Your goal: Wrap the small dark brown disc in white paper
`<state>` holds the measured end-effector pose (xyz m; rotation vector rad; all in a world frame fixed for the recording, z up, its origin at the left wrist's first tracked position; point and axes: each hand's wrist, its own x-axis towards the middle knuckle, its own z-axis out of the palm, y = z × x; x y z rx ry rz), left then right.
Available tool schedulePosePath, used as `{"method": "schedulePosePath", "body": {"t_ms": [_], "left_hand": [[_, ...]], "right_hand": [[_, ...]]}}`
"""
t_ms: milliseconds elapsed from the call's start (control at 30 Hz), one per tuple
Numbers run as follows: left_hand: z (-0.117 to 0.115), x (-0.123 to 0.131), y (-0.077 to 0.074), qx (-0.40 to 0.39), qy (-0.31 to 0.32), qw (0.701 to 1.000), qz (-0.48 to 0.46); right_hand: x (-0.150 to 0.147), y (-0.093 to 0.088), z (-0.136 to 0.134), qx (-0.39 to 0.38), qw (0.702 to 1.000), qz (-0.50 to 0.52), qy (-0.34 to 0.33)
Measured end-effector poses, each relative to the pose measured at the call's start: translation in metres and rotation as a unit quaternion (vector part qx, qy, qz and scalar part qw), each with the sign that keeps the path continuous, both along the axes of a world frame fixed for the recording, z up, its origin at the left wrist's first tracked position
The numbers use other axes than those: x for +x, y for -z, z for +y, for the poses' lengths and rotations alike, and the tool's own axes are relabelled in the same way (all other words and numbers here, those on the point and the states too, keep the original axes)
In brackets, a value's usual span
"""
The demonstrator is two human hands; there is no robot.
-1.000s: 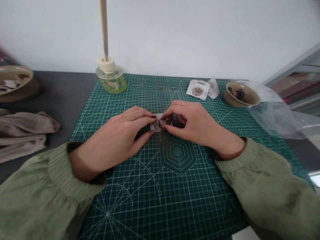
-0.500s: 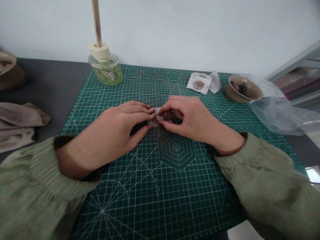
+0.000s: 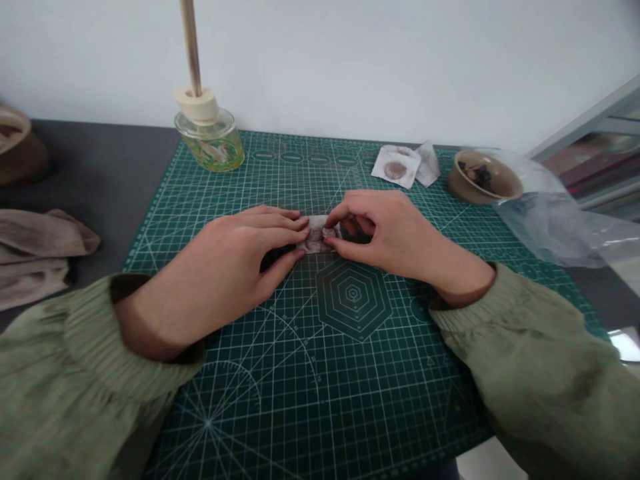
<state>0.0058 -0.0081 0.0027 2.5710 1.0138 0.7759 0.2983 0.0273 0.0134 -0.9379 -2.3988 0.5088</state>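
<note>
A small whitish packet with brownish staining (image 3: 315, 243) lies flat on the green cutting mat (image 3: 280, 427). My left hand (image 3: 240, 250) presses on its left end, fingertips on the far side and thumb on the near side. Between the thumb and forefinger of my right hand (image 3: 387, 227) is a small crumpled pale wad (image 3: 329, 233), touching the packet's right part. What the wad is made of cannot be made out. My fingers hide both ends of the packet.
A reed diffuser bottle (image 3: 215, 143) stands at the mat's back left. Stained white packets (image 3: 395, 167), a brown bowl with dark bits (image 3: 487, 190) and clear plastic (image 3: 555, 223) sit back right. Left of the mat are a greyish cloth (image 3: 45, 237) and another bowl (image 3: 20, 157).
My right hand has slid slightly right with the wad, exposing more of the packet between my hands. My left hand has stayed nearly still.
</note>
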Motion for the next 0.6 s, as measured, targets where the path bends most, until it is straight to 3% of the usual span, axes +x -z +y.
{"method": "schedulePosePath", "body": {"t_ms": [233, 400, 600], "left_hand": [[0.0001, 0.0, -0.0012, -0.018, -0.01, 1.0, -0.004], [-0.0008, -0.0012, 0.0003, -0.017, -0.012, 1.0, -0.002], [-0.0016, -0.0039, 0.0013, 0.002, -0.02, 1.0, 0.02]], "right_hand": [[0.0002, 0.0009, -0.0043, -0.003, 1.0, 0.007, -0.03], [0.0011, 0.0016, -0.0029, -0.003, 1.0, 0.005, 0.003], [0.0, 0.0031, -0.005, 0.001, 0.999, 0.019, -0.029]]}}
